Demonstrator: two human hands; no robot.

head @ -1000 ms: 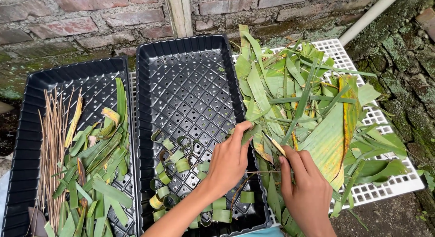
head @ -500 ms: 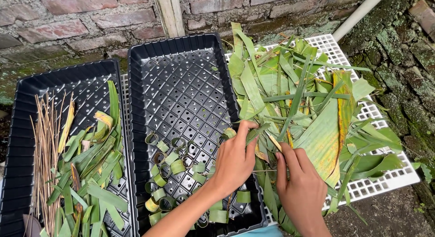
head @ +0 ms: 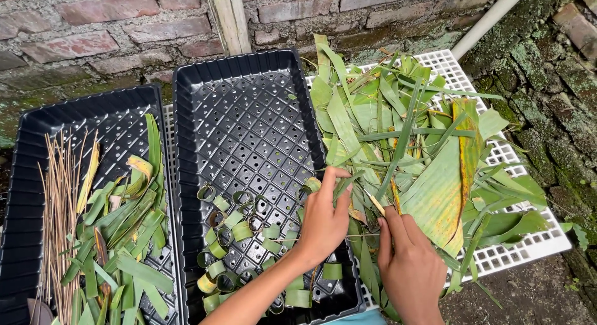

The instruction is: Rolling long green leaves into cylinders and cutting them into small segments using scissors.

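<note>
Right hand (head: pixel 411 270) nearest, grip pinched on a thin stick (head: pixel 374 203), fingers closed around it. Left hand (head: pixel 324 219) just beside, grip closed on a folded leaf strip (head: pixel 313 184) at the edge of the leaf pile (head: pixel 404 138). Pile sits on the white grid tray (head: pixel 528 247). Middle black tray (head: pixel 249 126) holds leaf rings (head: pixel 239 238) at its near end. Left black tray (head: pixel 43 132): cut leaf strips (head: pixel 124 238) and a stick bundle (head: pixel 59 213). Brick wall (head: pixel 93 27) behind.
</note>
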